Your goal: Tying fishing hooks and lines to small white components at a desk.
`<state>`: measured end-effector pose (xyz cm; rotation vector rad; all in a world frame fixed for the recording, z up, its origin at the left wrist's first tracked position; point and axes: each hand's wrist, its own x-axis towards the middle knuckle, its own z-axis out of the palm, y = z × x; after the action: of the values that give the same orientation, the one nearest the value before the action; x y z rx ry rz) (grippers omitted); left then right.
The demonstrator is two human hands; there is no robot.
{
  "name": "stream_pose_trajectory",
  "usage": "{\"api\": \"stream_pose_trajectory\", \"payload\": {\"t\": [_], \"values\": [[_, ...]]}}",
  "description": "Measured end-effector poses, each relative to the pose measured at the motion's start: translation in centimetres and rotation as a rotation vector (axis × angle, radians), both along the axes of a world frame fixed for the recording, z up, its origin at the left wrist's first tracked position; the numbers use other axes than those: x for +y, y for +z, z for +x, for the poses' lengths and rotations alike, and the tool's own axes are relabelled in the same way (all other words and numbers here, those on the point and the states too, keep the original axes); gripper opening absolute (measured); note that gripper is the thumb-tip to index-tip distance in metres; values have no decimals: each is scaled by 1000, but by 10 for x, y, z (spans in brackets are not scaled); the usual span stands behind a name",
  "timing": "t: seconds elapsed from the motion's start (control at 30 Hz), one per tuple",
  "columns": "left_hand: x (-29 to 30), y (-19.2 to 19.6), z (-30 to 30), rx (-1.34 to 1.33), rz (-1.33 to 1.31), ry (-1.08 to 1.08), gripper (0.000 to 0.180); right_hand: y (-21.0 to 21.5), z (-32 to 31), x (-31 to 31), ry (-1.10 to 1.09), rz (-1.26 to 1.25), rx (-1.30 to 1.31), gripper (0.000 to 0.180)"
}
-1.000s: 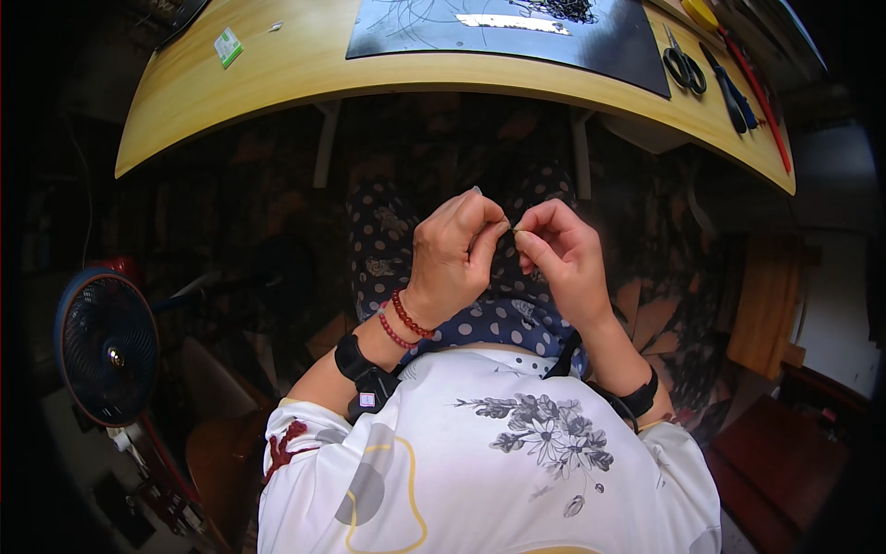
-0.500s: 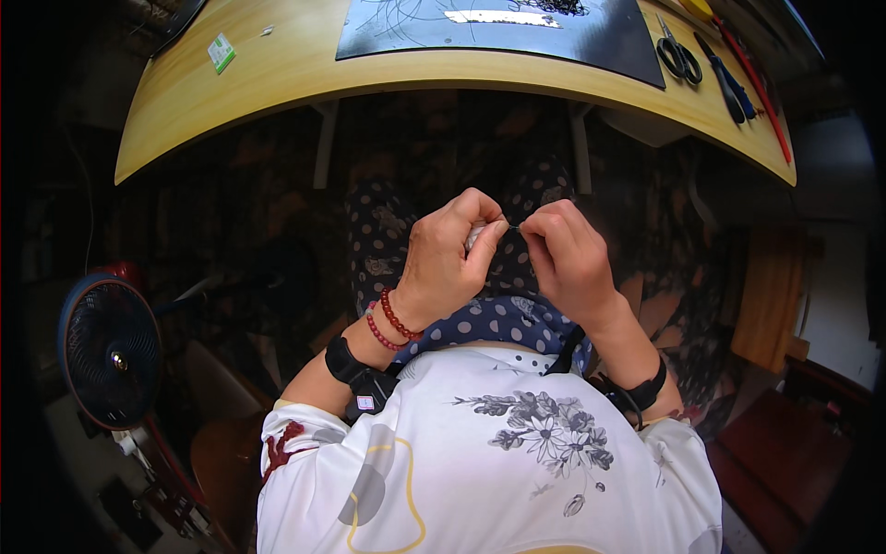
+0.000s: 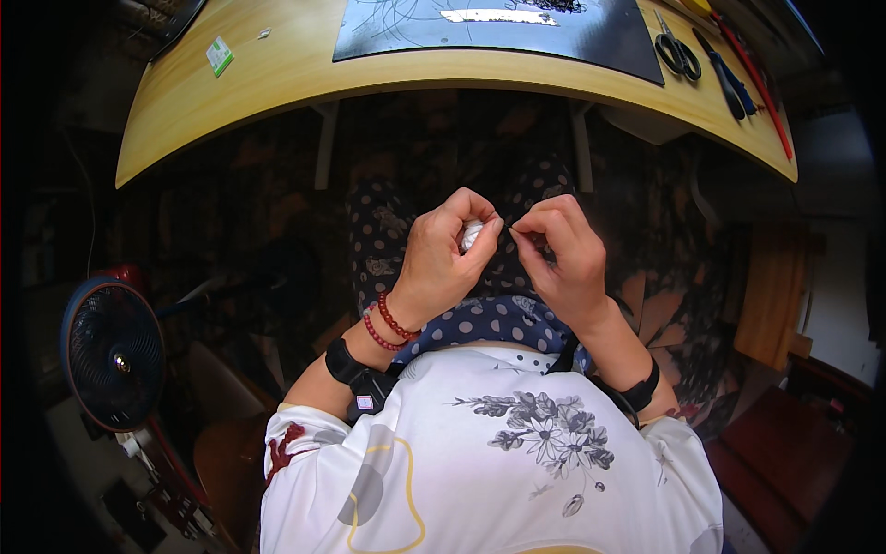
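Above my lap, my left hand [image 3: 449, 242] is closed around a small white bundle [image 3: 472, 234], which shows between its curled fingers and thumb. It looks like wound thread or crumpled material, but I cannot make out which. Close beside it, my right hand [image 3: 563, 254] pinches thumb and forefinger together on something very thin and small, too fine to name. A narrow gap lies between the fingertips of the two hands. Red bead bracelets circle my left wrist, and dark straps sit on both forearms.
Ahead stands a wooden table [image 3: 268, 83] with a dark mat [image 3: 591, 46] bearing black strands and a white strip. Scissors [image 3: 678, 57], a dark-handled tool [image 3: 724, 78] and a red rod [image 3: 761, 88] lie at its right. A small green-white packet [image 3: 220, 56] is left; a fan [image 3: 113, 355] stands lower left.
My right hand has tilted and its fingertips have moved slightly left. More of the white bundle now shows in my left hand, which has shifted a little left.
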<state>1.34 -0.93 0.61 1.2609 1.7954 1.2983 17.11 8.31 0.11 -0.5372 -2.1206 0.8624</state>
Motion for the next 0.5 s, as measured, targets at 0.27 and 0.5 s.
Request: {"api": "stream_pose_trajectory", "payload": {"t": [0.27, 0.5], "values": [[-1, 3, -7, -133, -84, -45, 11, 3, 0, 7, -1, 145, -3, 20], [1, 1, -14, -550, -217, -167, 15, 11, 8, 21, 150, 155, -15, 18]]}}
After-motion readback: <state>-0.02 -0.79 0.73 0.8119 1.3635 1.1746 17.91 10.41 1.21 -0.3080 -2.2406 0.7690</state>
